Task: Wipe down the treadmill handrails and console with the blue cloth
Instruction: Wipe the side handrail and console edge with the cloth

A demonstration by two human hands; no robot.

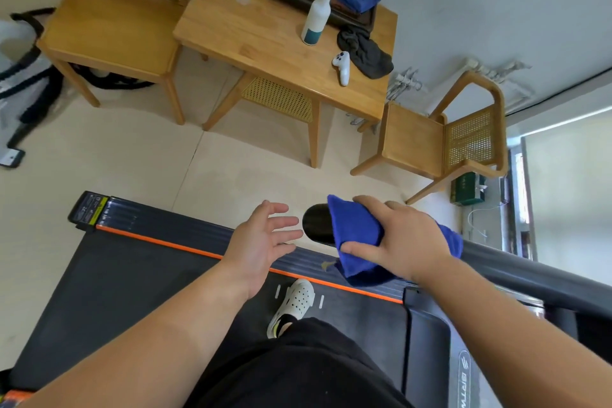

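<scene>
Blue cloth, black handrail, orange-edged grey treadmill deck, white perforated shoe.

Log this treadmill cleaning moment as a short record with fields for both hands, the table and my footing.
Wiping: right hand grips folded blue cloth on the black rounded handrail end
Idle: left hand open, fingers spread, beside that end
Table: light wooden table holds white spray bottle, dark grey cloth, white controller
Footing: white perforated shoe on dark treadmill belt
</scene>
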